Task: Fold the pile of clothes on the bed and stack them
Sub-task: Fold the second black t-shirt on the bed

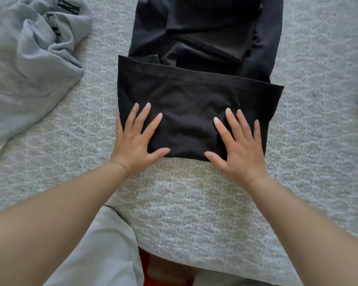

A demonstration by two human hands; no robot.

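bed (194, 203): grey patterned quilt | black garment (194, 104): centre frame, lower part folded up | left hand (136, 139), right hand (239, 145): flat, fingers spread, pressing fold | grey clothes (29, 58): crumpled, upper left

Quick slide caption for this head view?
Both hands, left and right, press flat on a half-folded black garment on the bed.

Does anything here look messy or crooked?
Yes: the grey garment lies crumpled at the bed's left, unfolded. The black garment under both flat hands has its folded edge slanting.

Black garment (194, 104), grey patterned bedspread (194, 203)
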